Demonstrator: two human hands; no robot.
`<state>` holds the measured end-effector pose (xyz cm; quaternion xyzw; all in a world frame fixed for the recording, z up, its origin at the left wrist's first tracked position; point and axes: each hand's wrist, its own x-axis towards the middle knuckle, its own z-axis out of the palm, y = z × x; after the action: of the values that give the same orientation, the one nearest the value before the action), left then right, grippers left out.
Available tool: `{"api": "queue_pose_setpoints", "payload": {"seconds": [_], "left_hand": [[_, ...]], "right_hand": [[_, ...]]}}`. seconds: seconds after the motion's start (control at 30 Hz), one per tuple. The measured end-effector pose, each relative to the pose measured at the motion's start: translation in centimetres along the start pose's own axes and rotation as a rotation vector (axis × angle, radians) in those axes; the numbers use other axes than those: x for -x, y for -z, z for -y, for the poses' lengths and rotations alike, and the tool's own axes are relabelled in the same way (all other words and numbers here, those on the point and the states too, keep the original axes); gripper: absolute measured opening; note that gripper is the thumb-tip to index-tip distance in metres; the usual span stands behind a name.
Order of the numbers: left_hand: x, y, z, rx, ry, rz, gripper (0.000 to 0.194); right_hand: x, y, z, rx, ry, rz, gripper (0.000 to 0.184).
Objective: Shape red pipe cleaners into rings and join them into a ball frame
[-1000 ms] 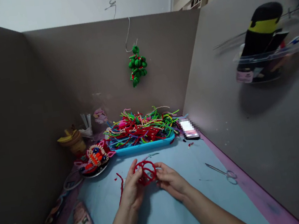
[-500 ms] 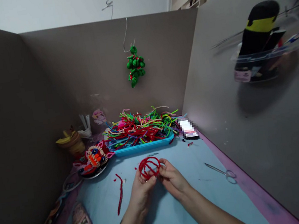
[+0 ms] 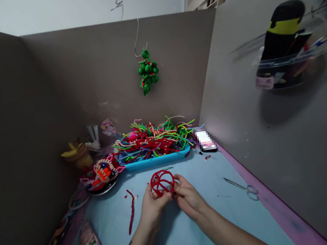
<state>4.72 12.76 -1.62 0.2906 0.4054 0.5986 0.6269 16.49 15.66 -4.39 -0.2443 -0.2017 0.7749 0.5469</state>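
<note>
Between my hands is a round openwork frame of red pipe cleaner (image 3: 161,173), its curved strands crossing inside the ring. My left hand (image 3: 153,202) grips its lower left side, thumb pressed along the bottom edge. The right side of the ring is pinched by my right hand (image 3: 189,196); its fingertips are partly hidden behind the strands. Both hands are held above the blue mat (image 3: 221,220). A loose red pipe cleaner piece (image 3: 131,212) lies on the mat left of my left hand.
Behind my hands stands a blue tray (image 3: 157,161) heaped with colourful pipe cleaners. Scissors (image 3: 241,188) lie to the right, a phone (image 3: 206,140) at back right. A pink glue gun (image 3: 89,242) with a lit green light sits at front left, near a decorated mask-like piece (image 3: 105,172).
The red frame has turned and tilted slightly in my fingers, so its crossing strands look more open. Both hands keep their hold in nearly the same place.
</note>
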Motion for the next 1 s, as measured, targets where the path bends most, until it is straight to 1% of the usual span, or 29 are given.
{"api": "queue_pose_setpoints", "payload": {"seconds": [0.1,0.2,0.4,0.5,0.57,0.63,0.73,0.83,0.9,0.93,1.0], "left_hand": [[0.1,0.1,-0.2,-0.007,0.021,0.015,0.057],[0.2,0.1,-0.3,-0.026,0.038,0.032,0.06],[0.2,0.5,-0.8,-0.055,0.029,0.067,0.063],[0.0,0.9,-0.8,-0.072,0.034,0.034,0.063],[-0.2,1.2,-0.7,-0.08,0.042,0.0,0.063],[-0.3,1.4,-0.5,-0.059,0.042,-0.005,0.069],[-0.3,1.5,-0.6,-0.035,0.044,0.043,0.08],[-0.2,1.7,-1.1,-0.026,0.041,0.162,0.082],[-0.2,2.0,-1.5,-0.005,0.037,0.233,0.079],[-0.3,2.2,-1.7,0.001,0.045,0.241,0.074],[-0.4,2.5,-2.0,0.009,0.075,0.2,0.056]], "right_hand": [[0.0,0.0,0.2,-0.014,0.004,-0.014,0.05],[0.0,-0.1,0.6,-0.032,-0.018,-0.018,0.049],[0.2,0.0,1.5,-0.014,-0.109,0.074,0.043],[0.1,0.2,1.5,-0.014,-0.119,0.101,0.043],[-0.1,0.4,1.4,-0.011,-0.114,0.097,0.043],[-0.2,0.6,1.2,-0.006,-0.086,0.08,0.044],[-0.2,0.7,1.2,0.001,-0.028,0.085,0.049],[0.0,0.7,1.8,0.015,-0.001,0.158,0.048],[0.2,0.5,2.3,0.043,0.002,0.209,0.045],[0.3,0.5,2.6,0.065,0.005,0.226,0.044],[0.3,0.3,3.0,0.114,0.016,0.242,0.044]]}}
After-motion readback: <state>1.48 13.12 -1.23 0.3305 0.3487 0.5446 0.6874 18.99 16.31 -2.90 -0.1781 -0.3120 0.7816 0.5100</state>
